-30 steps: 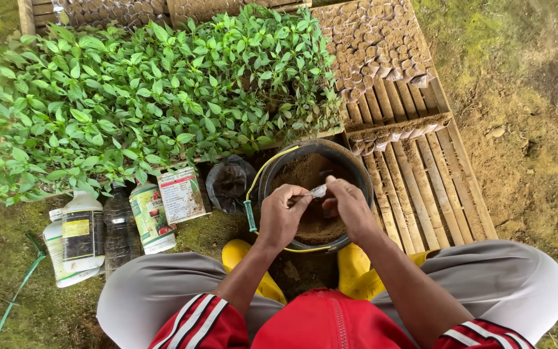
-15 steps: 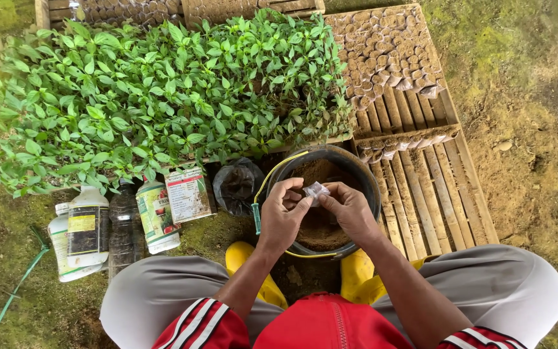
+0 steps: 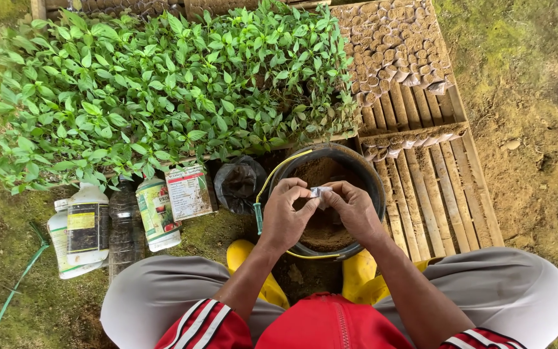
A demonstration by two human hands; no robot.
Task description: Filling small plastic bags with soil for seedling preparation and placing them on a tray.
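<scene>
Left hand (image 3: 287,216) and right hand (image 3: 355,210): drawn closer together over soil bucket (image 3: 368,173) | fingertips of both pinch small clear pouch (image 3: 318,192) above bucket centre, now held ready for working | seedlings (image 3: 163,90) beyond bucket.

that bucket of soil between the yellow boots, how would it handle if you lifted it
The bucket looks well filled with soil, so probably heavy for its size. Its thin yellow handle might dig into fingers. Round and wide, it seems unlikely to tip.

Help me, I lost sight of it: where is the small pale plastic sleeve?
Head view, centre: small pale plastic sleeve pinched between left hand and right hand, above the soil-filled black bucket.
</scene>
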